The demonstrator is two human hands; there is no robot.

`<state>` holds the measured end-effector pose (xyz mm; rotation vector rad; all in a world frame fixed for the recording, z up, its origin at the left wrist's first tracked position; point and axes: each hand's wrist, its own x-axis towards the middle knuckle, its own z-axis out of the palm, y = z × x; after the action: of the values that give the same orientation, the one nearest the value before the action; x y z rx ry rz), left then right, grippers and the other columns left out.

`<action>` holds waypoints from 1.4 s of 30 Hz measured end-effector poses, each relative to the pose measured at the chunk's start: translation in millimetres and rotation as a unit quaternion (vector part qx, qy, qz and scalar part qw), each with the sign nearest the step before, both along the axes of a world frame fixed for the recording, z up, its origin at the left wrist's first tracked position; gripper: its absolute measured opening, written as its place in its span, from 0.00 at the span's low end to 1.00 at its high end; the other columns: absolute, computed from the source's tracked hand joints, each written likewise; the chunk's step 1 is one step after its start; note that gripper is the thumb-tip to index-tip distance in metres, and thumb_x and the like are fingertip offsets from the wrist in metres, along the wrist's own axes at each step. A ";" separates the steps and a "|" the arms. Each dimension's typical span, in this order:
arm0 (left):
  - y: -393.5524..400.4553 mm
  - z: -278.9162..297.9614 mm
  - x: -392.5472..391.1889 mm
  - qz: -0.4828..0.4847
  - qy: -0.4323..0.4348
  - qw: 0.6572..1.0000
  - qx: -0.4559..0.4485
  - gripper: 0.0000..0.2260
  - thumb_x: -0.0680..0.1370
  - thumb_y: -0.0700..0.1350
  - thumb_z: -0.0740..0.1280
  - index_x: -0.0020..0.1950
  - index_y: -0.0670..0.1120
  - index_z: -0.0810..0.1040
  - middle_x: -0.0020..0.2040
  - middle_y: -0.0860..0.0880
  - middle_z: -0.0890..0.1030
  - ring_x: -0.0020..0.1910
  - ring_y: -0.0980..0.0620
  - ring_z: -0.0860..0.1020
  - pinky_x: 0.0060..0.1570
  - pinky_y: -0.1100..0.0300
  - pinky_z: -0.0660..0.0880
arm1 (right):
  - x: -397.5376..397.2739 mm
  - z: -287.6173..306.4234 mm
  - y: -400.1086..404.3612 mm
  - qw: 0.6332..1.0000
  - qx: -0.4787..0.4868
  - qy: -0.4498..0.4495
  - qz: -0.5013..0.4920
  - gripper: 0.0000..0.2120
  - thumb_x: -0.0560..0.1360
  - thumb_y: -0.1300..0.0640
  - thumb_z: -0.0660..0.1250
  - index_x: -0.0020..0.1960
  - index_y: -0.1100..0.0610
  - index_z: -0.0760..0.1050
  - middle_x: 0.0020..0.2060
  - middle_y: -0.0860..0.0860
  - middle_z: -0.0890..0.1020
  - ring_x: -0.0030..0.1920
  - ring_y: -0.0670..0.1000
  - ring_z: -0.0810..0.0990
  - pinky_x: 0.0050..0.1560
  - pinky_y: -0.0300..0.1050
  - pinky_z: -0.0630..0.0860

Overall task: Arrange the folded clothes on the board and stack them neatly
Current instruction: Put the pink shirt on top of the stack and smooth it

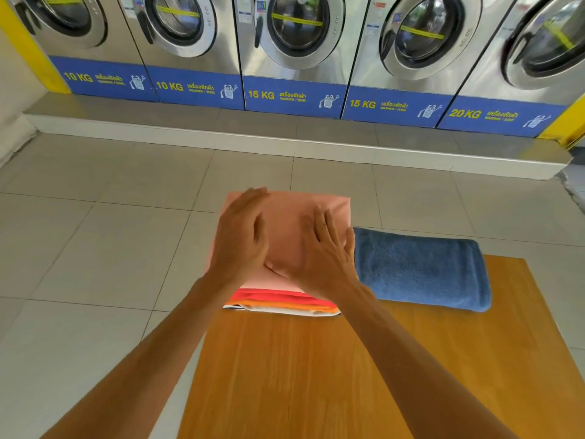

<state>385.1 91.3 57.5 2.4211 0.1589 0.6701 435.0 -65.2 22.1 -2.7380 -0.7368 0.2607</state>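
A stack of folded clothes sits at the far left corner of the wooden board (348, 369). Its top piece is a salmon-pink folded garment (285, 229); red, orange and white layers (285, 304) show at the near edge beneath it. My left hand (240, 239) lies flat on the pink garment's left side, fingers spread. My right hand (323, 248) presses flat on its right side. Neither hand grips anything. A folded blue towel (421, 270) lies on the board just right of the stack, touching it.
A row of steel front-loading washing machines (294, 42) with blue labels stands on a raised plinth (285, 134) at the back. Grey floor tiles (95, 248) surround the board. A yellow wall edge (566, 122) is at far right.
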 end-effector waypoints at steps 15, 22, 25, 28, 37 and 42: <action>2.3 -25.0 28.3 -0.045 0.171 0.969 0.170 0.26 0.83 0.53 0.44 0.81 0.48 0.50 0.82 0.48 0.44 0.80 0.49 0.39 0.75 0.44 0.37 | 49.1 24.4 7.9 0.996 0.060 0.049 -0.034 0.25 0.85 0.50 0.48 0.81 0.55 0.56 0.82 0.52 0.51 0.82 0.53 0.46 0.78 0.61 0.47; 6.2 -66.1 31.2 -0.038 0.240 0.964 0.110 0.30 0.80 0.65 0.38 0.81 0.55 0.42 0.81 0.52 0.38 0.79 0.52 0.36 0.77 0.48 0.36 | 43.5 -6.6 10.5 0.997 0.019 0.011 -0.070 0.33 0.82 0.41 0.44 0.82 0.57 0.51 0.81 0.53 0.56 0.81 0.55 0.50 0.79 0.61 0.47; 1.0 -67.7 29.2 -0.003 0.234 0.968 0.094 0.35 0.76 0.69 0.33 0.81 0.57 0.43 0.82 0.51 0.40 0.80 0.51 0.37 0.77 0.46 0.36 | 42.6 -10.7 7.0 0.996 0.031 -0.010 -0.081 0.34 0.81 0.39 0.46 0.80 0.57 0.56 0.79 0.53 0.63 0.78 0.56 0.59 0.78 0.57 0.54; -0.9 -65.5 28.0 0.022 0.247 0.966 0.077 0.35 0.75 0.70 0.33 0.80 0.60 0.43 0.82 0.49 0.41 0.80 0.48 0.39 0.76 0.40 0.39 | 43.5 -12.5 3.7 0.995 0.044 -0.033 -0.087 0.32 0.80 0.37 0.49 0.77 0.55 0.61 0.74 0.52 0.68 0.73 0.55 0.65 0.73 0.54 0.61; -3.3 -64.5 26.6 0.049 0.275 0.960 0.024 0.28 0.81 0.64 0.41 0.80 0.60 0.42 0.82 0.50 0.41 0.80 0.47 0.39 0.74 0.33 0.41 | 40.6 -21.8 4.8 0.993 0.058 -0.047 -0.091 0.35 0.79 0.34 0.46 0.79 0.55 0.58 0.77 0.52 0.65 0.77 0.54 0.60 0.76 0.54 0.57; -0.2 -71.2 27.6 0.051 0.282 0.958 0.027 0.28 0.81 0.63 0.40 0.80 0.59 0.39 0.82 0.50 0.41 0.80 0.49 0.39 0.74 0.34 0.39 | 39.7 -23.3 6.7 0.994 0.036 -0.050 -0.092 0.37 0.78 0.34 0.42 0.80 0.54 0.56 0.78 0.51 0.63 0.78 0.54 0.58 0.76 0.56 0.55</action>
<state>412.7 91.1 -13.7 2.6095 0.5034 0.0056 474.7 -58.5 -1.2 -2.7433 -0.5019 0.0570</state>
